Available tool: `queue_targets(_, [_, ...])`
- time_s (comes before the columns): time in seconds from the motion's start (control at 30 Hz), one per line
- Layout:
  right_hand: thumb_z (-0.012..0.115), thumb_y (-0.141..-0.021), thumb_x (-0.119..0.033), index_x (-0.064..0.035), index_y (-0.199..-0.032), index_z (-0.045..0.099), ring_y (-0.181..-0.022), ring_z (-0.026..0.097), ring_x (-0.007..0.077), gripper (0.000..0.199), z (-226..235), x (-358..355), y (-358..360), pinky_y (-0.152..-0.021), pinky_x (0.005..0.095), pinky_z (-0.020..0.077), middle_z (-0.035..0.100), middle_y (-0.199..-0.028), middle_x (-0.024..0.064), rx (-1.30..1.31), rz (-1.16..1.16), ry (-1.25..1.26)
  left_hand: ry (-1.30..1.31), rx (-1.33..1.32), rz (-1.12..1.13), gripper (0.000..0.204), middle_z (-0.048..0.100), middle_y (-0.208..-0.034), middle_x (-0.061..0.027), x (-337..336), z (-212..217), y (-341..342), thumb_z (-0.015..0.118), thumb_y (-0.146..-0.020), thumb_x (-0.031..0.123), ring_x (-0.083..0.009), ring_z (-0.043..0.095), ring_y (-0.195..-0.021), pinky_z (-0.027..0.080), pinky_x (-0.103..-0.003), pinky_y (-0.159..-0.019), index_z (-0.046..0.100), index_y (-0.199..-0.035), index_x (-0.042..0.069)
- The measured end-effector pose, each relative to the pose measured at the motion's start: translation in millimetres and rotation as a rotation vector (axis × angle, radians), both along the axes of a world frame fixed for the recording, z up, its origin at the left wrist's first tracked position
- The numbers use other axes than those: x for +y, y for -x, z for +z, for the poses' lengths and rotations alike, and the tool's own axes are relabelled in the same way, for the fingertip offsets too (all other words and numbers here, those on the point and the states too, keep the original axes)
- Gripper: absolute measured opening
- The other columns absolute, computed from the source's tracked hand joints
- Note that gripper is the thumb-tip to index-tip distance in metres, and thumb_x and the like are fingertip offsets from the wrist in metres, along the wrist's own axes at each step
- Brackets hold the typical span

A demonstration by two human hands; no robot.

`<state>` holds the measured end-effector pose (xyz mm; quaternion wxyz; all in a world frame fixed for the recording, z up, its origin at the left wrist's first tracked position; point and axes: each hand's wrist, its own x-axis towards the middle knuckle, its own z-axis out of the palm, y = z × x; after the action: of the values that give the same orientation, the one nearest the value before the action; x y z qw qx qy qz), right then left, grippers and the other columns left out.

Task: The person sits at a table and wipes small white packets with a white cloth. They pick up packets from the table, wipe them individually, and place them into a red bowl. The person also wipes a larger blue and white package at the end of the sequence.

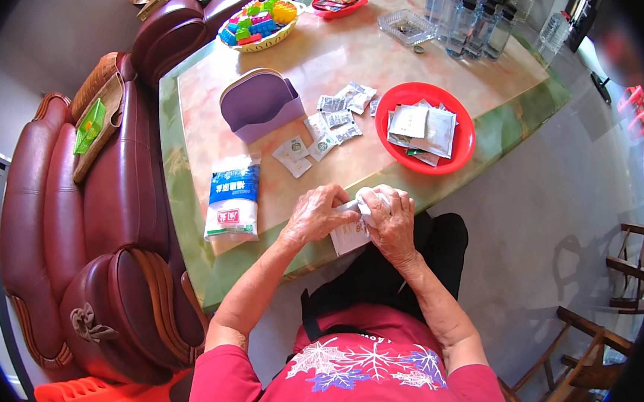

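Note:
My left hand (317,213) and my right hand (390,215) meet at the near edge of the marble table (342,58). Together they grip a small white packet (350,235), each hand pinching it near its top. Just beyond them several small white sachets (332,125) lie scattered on the tabletop. A red round plate (461,146) with more flat packets stands to the right of the sachets. A blue and white bag (232,203) lies flat to the left of my hands.
A purple box (259,104) stands behind the sachets. Far back sit a bowl of coloured blocks (259,22), a small red dish (338,2), a glass tray (405,25) and several bottles (473,18). A red leather sofa (92,217) flanks the left; wooden chairs (593,346) stand right.

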<state>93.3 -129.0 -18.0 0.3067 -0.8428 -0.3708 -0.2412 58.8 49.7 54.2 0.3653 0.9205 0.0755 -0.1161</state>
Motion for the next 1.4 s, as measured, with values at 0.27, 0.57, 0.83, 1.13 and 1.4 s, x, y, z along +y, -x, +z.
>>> queue_targets(0.27, [0.069, -0.073, -0.013, -0.0102, -0.119, 0.06, -0.095, 0.053, 0.0308, 0.046, -2, 1, -9, -0.081, 0.0437, 0.0438, 0.055, -0.108, 0.0139, 0.043, -0.021, -0.117, 0.525, 0.109, 0.156, 0.028, 0.064, -0.084, -0.0054, 2, -23, -3, 0.072, -0.085, 0.029, -0.017, 0.062, -0.08, 0.049, -0.03, -0.068, 0.058, -0.091, 0.006])
queue_targets(0.57, [0.066, -0.075, -0.009, -0.0056, -0.116, 0.062, -0.1, 0.054, 0.0338, 0.042, 17, 17, 22, -0.089, 0.0439, 0.0438, 0.057, -0.111, 0.0159, 0.074, 0.203, -0.097, 1.595, -0.066, 0.561, 0.027, 0.064, -0.112, -0.0122, -16, -64, 6, 0.053, -0.098, 0.01, -0.0228, 0.064, -0.103, 0.053, -0.039, -0.092, 0.053, -0.124, 0.0])
queue_targets(0.83, [0.07, -0.067, -0.011, -0.0036, -0.116, 0.062, -0.097, 0.052, 0.0292, 0.05, 7, 15, -23, -0.081, 0.0413, 0.0447, 0.055, -0.108, 0.0113, 0.044, -0.251, 0.111, 1.74, -0.084, 0.543, 0.029, 0.064, -0.115, -0.0118, -21, -61, 9, 0.053, -0.095, 0.001, -0.0232, 0.064, -0.105, 0.053, -0.037, -0.095, 0.053, -0.124, 0.002])
queue_targets(1.13, [0.072, -0.064, -0.005, -0.0062, -0.117, 0.06, -0.099, 0.052, 0.032, 0.055, 15, -9, 4, -0.082, 0.0426, 0.0441, 0.055, -0.111, 0.0137, 0.117, 0.016, 0.111, 1.613, -0.101, 0.552, 0.032, 0.064, -0.115, -0.0103, -25, -66, 11, 0.055, -0.092, 0.001, -0.0211, 0.064, -0.104, 0.054, -0.036, -0.091, 0.053, -0.124, 0.004])
queue_targets(1.4, [0.07, -0.065, 0.002, -0.007, -0.116, 0.061, -0.099, 0.053, 0.0341, 0.052, 29, -7, 12, -0.088, 0.0439, 0.0442, 0.055, -0.109, 0.0151, 0.224, 0.192, -0.034, 1.646, -0.078, 0.517, 0.037, 0.064, -0.116, -0.0079, -22, -61, 13, 0.052, -0.093, 0.002, -0.02, 0.063, -0.106, 0.054, -0.036, -0.092, 0.052, -0.13, 0.006])
